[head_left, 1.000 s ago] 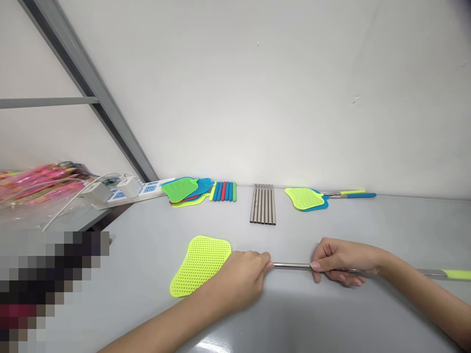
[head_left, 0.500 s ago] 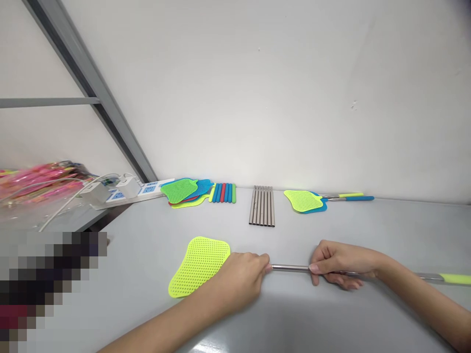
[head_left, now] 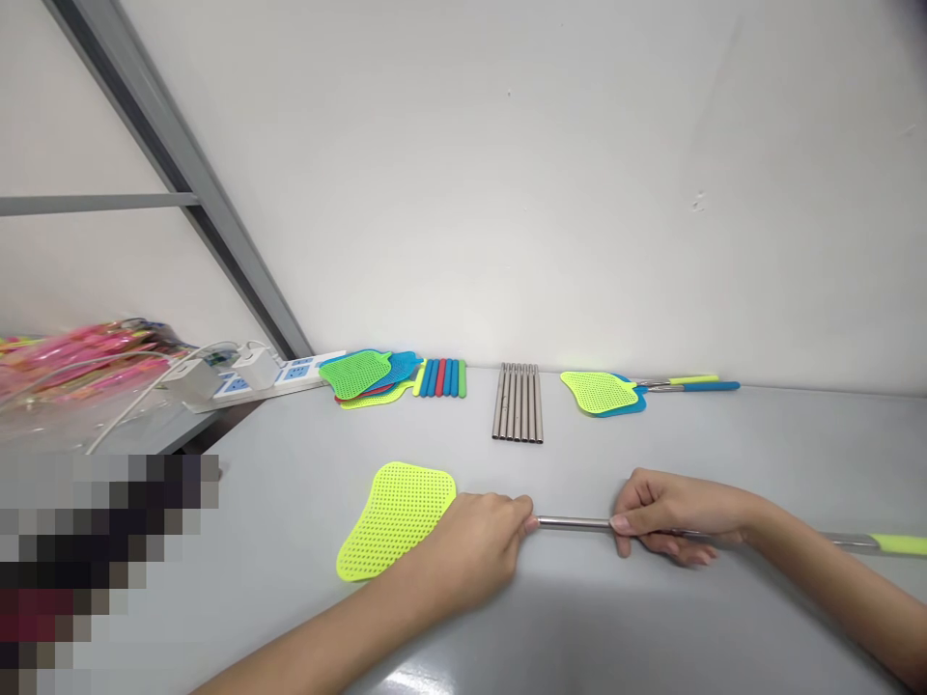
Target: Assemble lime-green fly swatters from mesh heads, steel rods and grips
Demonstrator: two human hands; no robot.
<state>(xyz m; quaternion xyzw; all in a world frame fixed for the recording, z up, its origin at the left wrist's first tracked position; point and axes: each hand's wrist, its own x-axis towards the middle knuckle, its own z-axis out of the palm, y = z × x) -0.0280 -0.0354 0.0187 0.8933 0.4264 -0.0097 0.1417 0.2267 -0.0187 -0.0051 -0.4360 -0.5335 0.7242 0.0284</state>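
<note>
A yellow-green fly swatter [head_left: 395,521] lies across the front of the grey table, its perforated head on the left. My left hand [head_left: 482,545] is closed around its neck, where head and rod meet; that joint is hidden under the fingers. From there a thin metal rod [head_left: 575,523] runs right to my right hand [head_left: 659,516], which pinches it between thumb and forefinger with the other fingers loosely curled. Beyond my right wrist the rod carries on to a yellow-green grip [head_left: 898,544] at the right edge.
Behind, a row of metal tubes [head_left: 517,403] lies on the table [head_left: 290,521]. Left of it are coloured grips [head_left: 441,378] and stacked swatter heads [head_left: 354,375]; to the right, two whole swatters [head_left: 601,394]. A power strip [head_left: 250,388] and bagged pink items [head_left: 79,357] sit far left.
Both hands keep the same hold on the swatter. The whole view has shifted very slightly; nothing on the table has visibly moved.
</note>
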